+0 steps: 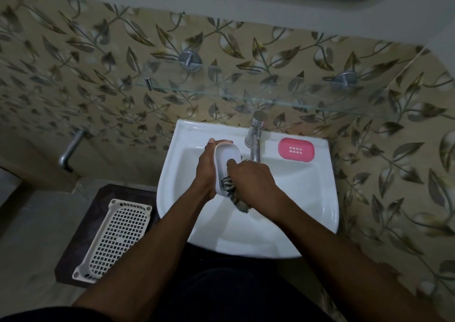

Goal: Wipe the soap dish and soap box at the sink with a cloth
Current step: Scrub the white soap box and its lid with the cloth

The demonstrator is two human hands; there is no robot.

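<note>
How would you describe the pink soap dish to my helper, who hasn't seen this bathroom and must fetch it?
Find the white sink against the leaf-patterned wall, then the chrome tap at its back edge. Just right of the tap, flat on the rim's back ledge, lies the pink soap dish. It is the only pink thing there, an oval with small white drain slots in its middle, unlike the white soap box held over the basin.

White sink with one dish on its far rim.
The white sink [317, 213] is fixed to the tiled wall; a pink soap dish [296, 148] lies flat on its far right ledge, just right of the metal tap [255, 139]. On the floor [32, 235] at left, a dark mat [81, 223] carries a white basket [115, 238].
</note>
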